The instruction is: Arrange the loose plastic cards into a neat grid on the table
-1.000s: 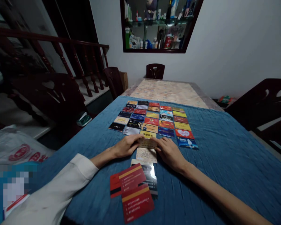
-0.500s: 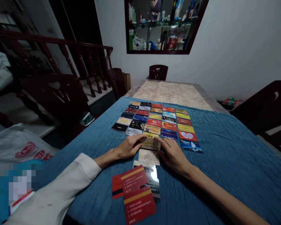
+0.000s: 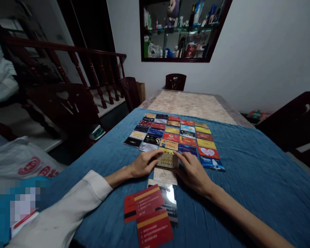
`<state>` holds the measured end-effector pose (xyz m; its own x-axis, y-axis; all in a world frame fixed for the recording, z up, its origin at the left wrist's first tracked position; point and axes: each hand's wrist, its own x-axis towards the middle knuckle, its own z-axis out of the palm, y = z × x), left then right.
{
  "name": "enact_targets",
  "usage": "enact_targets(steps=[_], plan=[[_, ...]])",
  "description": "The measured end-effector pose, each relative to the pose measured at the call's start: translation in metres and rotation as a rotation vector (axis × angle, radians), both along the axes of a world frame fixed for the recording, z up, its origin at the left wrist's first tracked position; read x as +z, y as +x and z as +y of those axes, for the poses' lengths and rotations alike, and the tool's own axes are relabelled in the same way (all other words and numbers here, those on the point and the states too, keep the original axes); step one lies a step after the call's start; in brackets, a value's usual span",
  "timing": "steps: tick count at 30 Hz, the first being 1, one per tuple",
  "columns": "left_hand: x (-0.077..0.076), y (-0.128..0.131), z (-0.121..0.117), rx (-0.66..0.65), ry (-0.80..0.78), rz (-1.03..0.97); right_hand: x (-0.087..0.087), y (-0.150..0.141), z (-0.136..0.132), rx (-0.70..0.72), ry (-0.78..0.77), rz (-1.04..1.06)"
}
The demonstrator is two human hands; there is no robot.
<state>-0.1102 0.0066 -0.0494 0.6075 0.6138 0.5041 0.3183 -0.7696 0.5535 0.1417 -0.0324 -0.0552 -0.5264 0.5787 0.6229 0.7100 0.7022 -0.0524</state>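
Between my left hand (image 3: 146,163) and my right hand (image 3: 193,172) a pale gold card (image 3: 167,161) is gripped by its two short sides. It is tilted up a little, and a yellow card (image 3: 167,151) shows just behind its upper edge. Directly below it a cream card with fine print (image 3: 165,175) lies on the cloth. Nearer to me are a dark, shiny card (image 3: 170,198) and several red cards (image 3: 155,227), overlapping one another. Beyond my hands, several colourful cards (image 3: 170,137) lie in overlapping columns.
A blue cloth (image 3: 248,193) covers the near part of the table, with a patterned tabletop (image 3: 188,101) past it. Dark wooden chairs (image 3: 175,82) stand around. A white plastic bag (image 3: 26,162) is at the left, and a glass cabinet (image 3: 181,31) is set in the far wall.
The gold card has tilted up between my fingers, with its upper edge now standing out from the yellow card behind. The whole view has shifted slightly downward; the other cards lie as before.
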Motion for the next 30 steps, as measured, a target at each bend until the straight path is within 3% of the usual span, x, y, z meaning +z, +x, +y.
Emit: enact_targets(steps=[13, 22, 30], plan=[[0.010, -0.006, 0.000, -0.044, 0.055, 0.115, 0.006, 0.000, 0.000, -0.008, 0.012, 0.028], [0.026, -0.013, 0.006, 0.020, 0.307, 0.278, 0.022, -0.007, 0.004, -0.040, -0.014, -0.013], [0.045, -0.039, 0.020, 0.101, 0.406, 0.376, 0.034, -0.031, 0.027, -0.039, 0.027, -0.037]])
